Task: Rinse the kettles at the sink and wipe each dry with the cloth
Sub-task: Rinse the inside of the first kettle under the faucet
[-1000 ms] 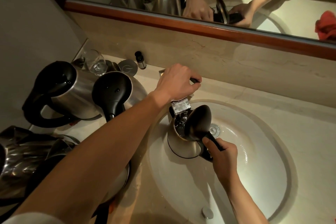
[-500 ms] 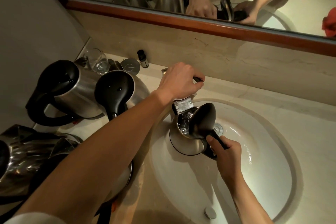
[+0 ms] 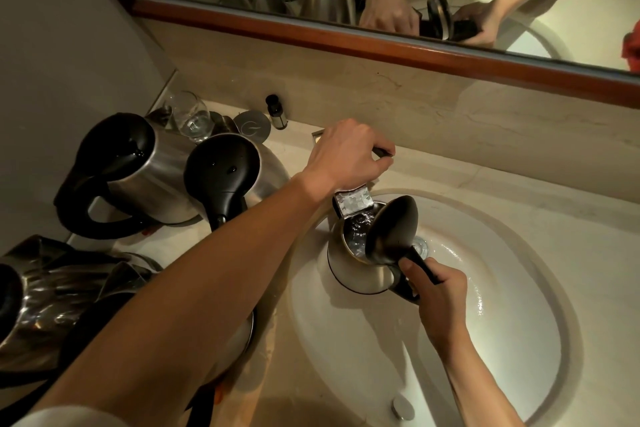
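The kettle (image 3: 356,270) being rinsed stands inside the sink (image 3: 519,340), at about 10 o'clock of the basin, directly under the tap spout (image 3: 353,201), with water falling into its open mouth. Its black lid (image 3: 391,229) is tipped up and back toward the handle. The right hand (image 3: 440,291) grips the black handle at the kettle's 4 o'clock side, fingers curled round it. The left hand (image 3: 349,152) reaches across to the tap lever (image 3: 382,152) at 12 o'clock of the basin, its fingers closed over the lever.

This is the filling part of the rinse. The steel body looks smooth, rigid and wet, so I judge it slippery; the plastic handle is the only sound place to hold it, as now. It should grow heavier as water collects, and the weight sits away from the wrist, so a firm full grip will be needed when tipping it out. The hinged lid could swing shut if the kettle is tilted quickly.

At 9 o'clock on the worktop (image 3: 519,218) stand 2 more steel kettles (image 3: 131,177) with black lids, close together, and further kettles lie at 8 o'clock. A drinking glass (image 3: 192,116) and a small dark bottle (image 3: 277,113) stand behind them. Something red, perhaps the cloth, shows only in the mirror (image 3: 554,10).
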Motion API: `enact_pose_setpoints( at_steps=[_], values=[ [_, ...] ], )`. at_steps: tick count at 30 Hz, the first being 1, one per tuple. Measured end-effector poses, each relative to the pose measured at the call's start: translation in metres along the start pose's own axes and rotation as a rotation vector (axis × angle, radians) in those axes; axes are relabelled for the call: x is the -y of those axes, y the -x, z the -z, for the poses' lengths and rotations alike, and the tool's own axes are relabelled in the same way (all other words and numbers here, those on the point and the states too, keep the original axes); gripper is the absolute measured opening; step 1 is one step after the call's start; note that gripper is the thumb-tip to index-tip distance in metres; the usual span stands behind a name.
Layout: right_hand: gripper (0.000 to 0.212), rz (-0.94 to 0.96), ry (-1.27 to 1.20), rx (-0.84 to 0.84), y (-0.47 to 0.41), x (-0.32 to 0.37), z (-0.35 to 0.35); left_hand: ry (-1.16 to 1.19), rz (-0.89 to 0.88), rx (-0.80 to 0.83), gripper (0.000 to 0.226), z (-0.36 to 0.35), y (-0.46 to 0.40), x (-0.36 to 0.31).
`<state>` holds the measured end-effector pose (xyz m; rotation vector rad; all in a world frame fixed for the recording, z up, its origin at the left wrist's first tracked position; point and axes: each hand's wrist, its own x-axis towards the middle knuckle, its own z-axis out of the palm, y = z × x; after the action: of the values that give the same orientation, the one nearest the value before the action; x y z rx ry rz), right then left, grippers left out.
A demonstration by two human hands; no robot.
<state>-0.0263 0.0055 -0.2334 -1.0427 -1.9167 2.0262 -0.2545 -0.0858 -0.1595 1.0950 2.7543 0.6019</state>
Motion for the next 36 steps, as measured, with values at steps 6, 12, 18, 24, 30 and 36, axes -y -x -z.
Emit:
enact_pose_setpoints(
  at_steps=[6, 12, 18, 24, 30, 36],
  values=[
    [0.039, -0.009, -0.018, 0.011, -0.0013, 0.0046, -0.0003, -0.005, -0.011, -0.013, 0.022, 0.0002, 0.0002, -0.0003],
    [0.052, 0.036, 0.013, -0.015, -0.0020, 0.0072, -0.0010, -0.017, 0.005, 0.002, 0.025, -0.0001, -0.0003, -0.0003],
    [0.052, 0.037, 0.009, -0.018, -0.0016, 0.0077, -0.0010, -0.017, 0.009, 0.006, 0.026, 0.0000, -0.0008, -0.0006],
    [0.052, 0.050, -0.022, 0.010, -0.0023, 0.0055, -0.0016, -0.013, 0.000, 0.001, 0.025, -0.0008, -0.0010, 0.0002],
    [0.038, 0.049, -0.008, 0.010, -0.0036, 0.0029, -0.0009, -0.010, 0.000, -0.003, 0.025, -0.0005, -0.0007, -0.0004],
    [0.044, 0.044, -0.004, 0.021, -0.0056, 0.0004, 0.0002, -0.011, 0.005, -0.002, 0.026, -0.0007, -0.0003, -0.0004]
  ],
)
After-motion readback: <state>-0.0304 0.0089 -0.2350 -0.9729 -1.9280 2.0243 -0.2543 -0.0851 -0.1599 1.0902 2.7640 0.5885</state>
